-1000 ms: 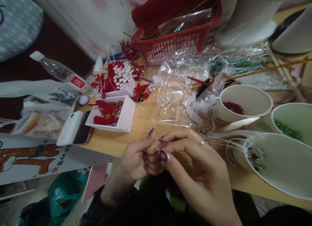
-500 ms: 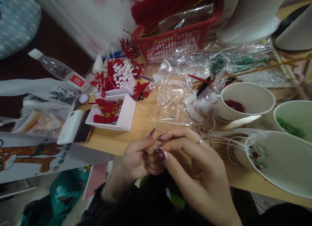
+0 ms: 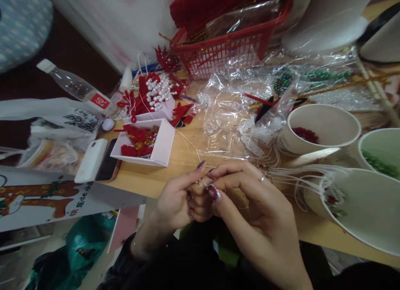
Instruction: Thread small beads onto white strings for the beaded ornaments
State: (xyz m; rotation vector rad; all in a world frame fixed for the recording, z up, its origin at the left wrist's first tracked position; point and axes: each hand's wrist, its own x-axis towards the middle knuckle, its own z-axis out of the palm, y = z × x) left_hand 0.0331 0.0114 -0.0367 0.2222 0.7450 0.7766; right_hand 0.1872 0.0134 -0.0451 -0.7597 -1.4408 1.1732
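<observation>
My left hand [image 3: 176,200] and my right hand [image 3: 250,202] meet at the near edge of the wooden table [image 3: 175,161], fingertips pinched together on a thin white thread [image 3: 187,142]. The thread runs up over the table toward the white trays. What sits between the fingertips is too small to make out. A bundle of white threads [image 3: 300,175] lies just right of my right hand, draped into a white paper bowl [image 3: 365,211] with red and green beads.
Two white trays [image 3: 164,146] of red and pearl trimmings stand at the left, beside a phone [image 3: 108,167] and a white power bank [image 3: 90,160]. Paper bowls of red beads [image 3: 321,127] and green beads [image 3: 379,150] stand right. Crumpled cellophane [image 3: 231,115], a red basket [image 3: 231,52] and a plastic bottle [image 3: 78,88] lie behind.
Both hands stay pinched together on the thread and have shifted slightly right in the picture; the fingertips have closed a little tighter.
</observation>
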